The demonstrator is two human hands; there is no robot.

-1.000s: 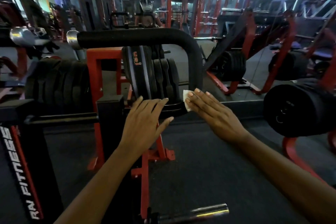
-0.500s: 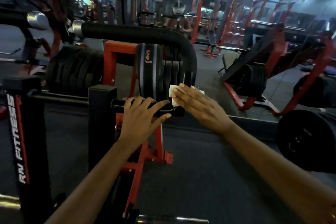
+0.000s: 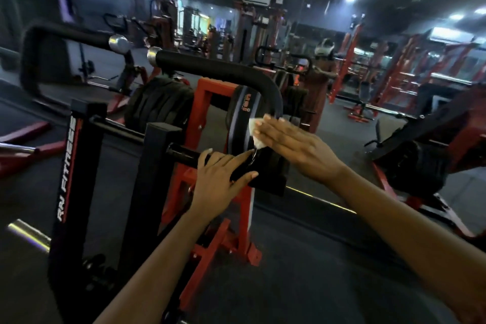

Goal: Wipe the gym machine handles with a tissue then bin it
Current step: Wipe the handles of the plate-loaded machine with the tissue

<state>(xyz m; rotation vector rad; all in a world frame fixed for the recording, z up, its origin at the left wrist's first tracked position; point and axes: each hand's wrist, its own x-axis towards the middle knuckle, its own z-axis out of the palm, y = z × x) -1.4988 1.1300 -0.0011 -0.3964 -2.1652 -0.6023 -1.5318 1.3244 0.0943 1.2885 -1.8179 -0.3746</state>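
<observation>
A black padded handle (image 3: 226, 73) of the red and black gym machine curves down at the centre. My right hand (image 3: 292, 146) lies flat with straight fingers, pressing a white tissue (image 3: 256, 131) against the lower end of that handle. The tissue shows only at my fingertips. My left hand (image 3: 221, 179) rests over the black horizontal bar (image 3: 184, 154) just below, fingers draped across it. No bin is in view.
Black weight plates (image 3: 157, 108) hang on the red frame (image 3: 207, 102) behind the bar. A black post marked RN FITNESS (image 3: 67, 173) stands at left. A second padded handle (image 3: 65, 37) is at far left. Other red machines fill the back and right; dark floor lies below.
My view has swung right and tilted. My right hand with the tissue has stayed on the handle's lower end. My left hand has settled onto the horizontal bar.
</observation>
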